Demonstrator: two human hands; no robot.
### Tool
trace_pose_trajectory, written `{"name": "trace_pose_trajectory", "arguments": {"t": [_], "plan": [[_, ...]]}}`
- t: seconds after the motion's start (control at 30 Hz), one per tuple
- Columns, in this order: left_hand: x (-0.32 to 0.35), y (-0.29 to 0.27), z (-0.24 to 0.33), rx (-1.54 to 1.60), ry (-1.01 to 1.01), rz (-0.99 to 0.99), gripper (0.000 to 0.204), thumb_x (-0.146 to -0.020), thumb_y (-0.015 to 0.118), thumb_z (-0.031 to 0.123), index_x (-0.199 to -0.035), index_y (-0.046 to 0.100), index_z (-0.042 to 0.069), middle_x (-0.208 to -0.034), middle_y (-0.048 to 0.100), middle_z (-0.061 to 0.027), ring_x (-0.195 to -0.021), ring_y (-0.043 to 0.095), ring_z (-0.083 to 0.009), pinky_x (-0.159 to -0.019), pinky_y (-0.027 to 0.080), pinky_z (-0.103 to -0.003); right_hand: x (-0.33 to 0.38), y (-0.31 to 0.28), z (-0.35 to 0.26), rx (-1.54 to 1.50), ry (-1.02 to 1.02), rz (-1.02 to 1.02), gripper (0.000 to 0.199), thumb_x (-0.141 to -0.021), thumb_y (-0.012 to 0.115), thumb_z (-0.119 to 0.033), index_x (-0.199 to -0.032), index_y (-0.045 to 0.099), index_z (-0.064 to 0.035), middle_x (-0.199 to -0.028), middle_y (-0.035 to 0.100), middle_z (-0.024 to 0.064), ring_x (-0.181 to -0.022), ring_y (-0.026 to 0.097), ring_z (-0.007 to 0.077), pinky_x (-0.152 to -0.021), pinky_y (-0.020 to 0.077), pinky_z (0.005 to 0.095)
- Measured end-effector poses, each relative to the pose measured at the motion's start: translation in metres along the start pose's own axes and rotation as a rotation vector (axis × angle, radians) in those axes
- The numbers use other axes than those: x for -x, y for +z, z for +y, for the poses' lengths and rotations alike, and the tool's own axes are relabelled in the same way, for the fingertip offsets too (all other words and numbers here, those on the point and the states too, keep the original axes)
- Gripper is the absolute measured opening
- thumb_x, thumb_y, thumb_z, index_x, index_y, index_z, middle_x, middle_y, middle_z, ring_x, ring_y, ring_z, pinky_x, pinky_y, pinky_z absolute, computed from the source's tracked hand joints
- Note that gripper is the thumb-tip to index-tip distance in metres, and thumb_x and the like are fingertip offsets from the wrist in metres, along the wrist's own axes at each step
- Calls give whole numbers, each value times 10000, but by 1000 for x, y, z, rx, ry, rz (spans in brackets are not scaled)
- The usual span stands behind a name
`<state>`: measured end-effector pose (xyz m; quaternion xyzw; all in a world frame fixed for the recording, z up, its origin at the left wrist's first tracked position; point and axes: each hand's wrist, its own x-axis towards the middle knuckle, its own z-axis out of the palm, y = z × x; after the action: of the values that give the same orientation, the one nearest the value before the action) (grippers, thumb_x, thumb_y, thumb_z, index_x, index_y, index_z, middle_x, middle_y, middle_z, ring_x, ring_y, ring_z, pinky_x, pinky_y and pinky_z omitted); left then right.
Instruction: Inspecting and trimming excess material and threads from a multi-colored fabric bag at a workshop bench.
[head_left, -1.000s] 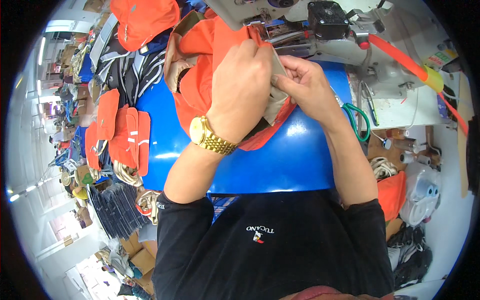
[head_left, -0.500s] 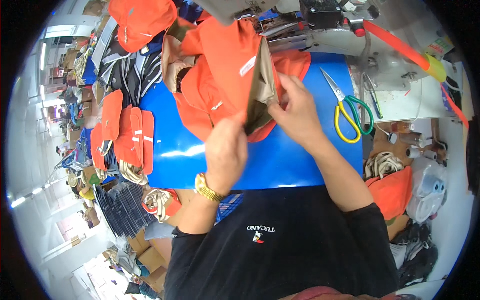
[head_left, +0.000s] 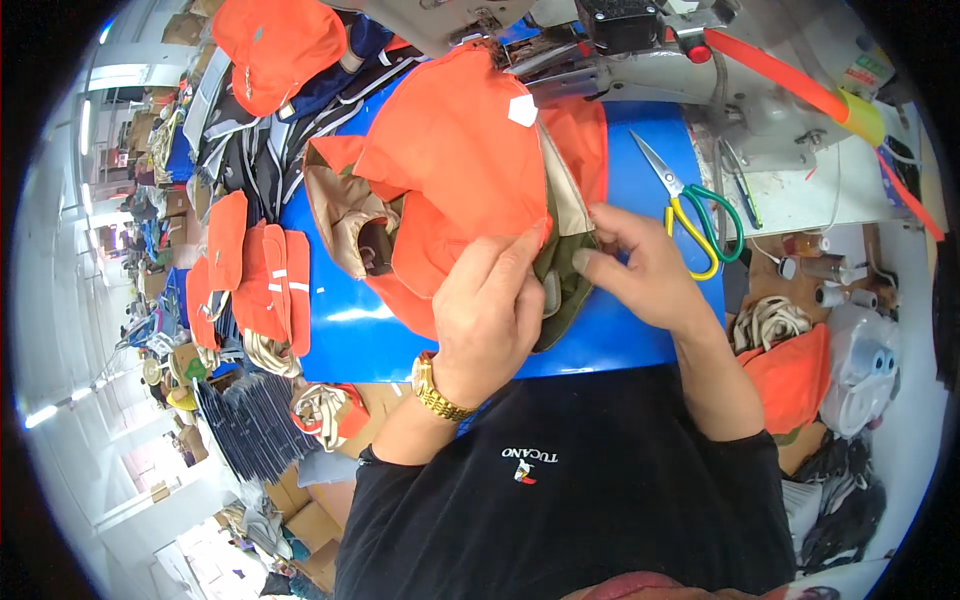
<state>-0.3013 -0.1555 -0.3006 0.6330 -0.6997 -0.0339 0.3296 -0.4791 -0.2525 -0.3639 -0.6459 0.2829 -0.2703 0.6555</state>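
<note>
A large orange fabric piece [head_left: 455, 140] with beige and olive lining lies bunched on the blue work surface [head_left: 350, 345]; its exact kind I cannot make out. Near its right side the fabric gapes, showing the olive inside. My left hand [head_left: 490, 315], with a gold watch on its wrist, is closed with its fingertips pinching the orange edge of this gap. Opposite, my right hand [head_left: 640, 265] grips the beige and olive edge between thumb and fingers. To the right of that hand lie scissors [head_left: 685, 200] with one yellow and one green handle, their blades apart.
A sewing machine [head_left: 760, 90] stands along the far right, with thread snips [head_left: 740, 185] on its pale bed. Orange pieces [head_left: 265, 285] are stacked at left, below dark striped fabric [head_left: 265, 160]. Another orange bundle [head_left: 790, 375] and a plastic bag [head_left: 855, 370] sit at lower right.
The orange fabric piece has shifted toward me and turned, and its gap has come nearer. My left hand has moved right to the gap's edge; my right hand has come lower and slightly right.
</note>
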Motion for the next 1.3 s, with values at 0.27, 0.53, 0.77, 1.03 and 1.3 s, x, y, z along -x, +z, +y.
{"name": "trace_pose_trajectory", "arguments": {"t": [0.27,0.53,0.77,1.03,1.3], "plan": [[0,-9,2,-42,-23,-167,341,-753,623,-79,-1084,697,-46,-837,621,-162,-727,632,-321,-659,518,-412,-14,14,-12,-174,-21,78,139,-1008,621,-84,-1066,684,26,-764,603,-32,-725,491,31,-622,435,245],[-26,-1,-12,21,211,-82,196,-742,668,3,-931,719,7,-1396,601,-232,-768,665,-301,-696,564,-382,-10,15,-10,-240,-42,80,117,-1012,602,-67,-1062,663,20,-825,610,-26,-768,499,24,-653,438,232],[-42,-17,-11,108,-25,-387,202,-821,685,55,-1013,696,-8,-1484,540,-269,-825,696,-287,-790,570,-381,-11,12,-6,-221,-28,54,104,-1009,599,-58,-1053,660,14,-815,603,-29,-756,497,25,-643,432,239],[-54,3,-11,6,-79,-112,763,-823,856,313,-1434,543,-21,-1150,646,-174,-1026,670,-312,-840,547,-383,-12,16,-6,-188,-73,57,124,-1022,600,-66,-1057,674,28,-817,629,-26,-768,529,29,-658,459,243],[-62,10,-9,-41,-179,-87,683,-860,807,207,-1439,538,-35,-940,603,-106,-823,624,-223,-721,520,-340,-12,16,-4,-209,-58,90,144,-1017,610,-69,-1086,670,41,-823,647,-9,-787,554,52,-692,482,255]]}}
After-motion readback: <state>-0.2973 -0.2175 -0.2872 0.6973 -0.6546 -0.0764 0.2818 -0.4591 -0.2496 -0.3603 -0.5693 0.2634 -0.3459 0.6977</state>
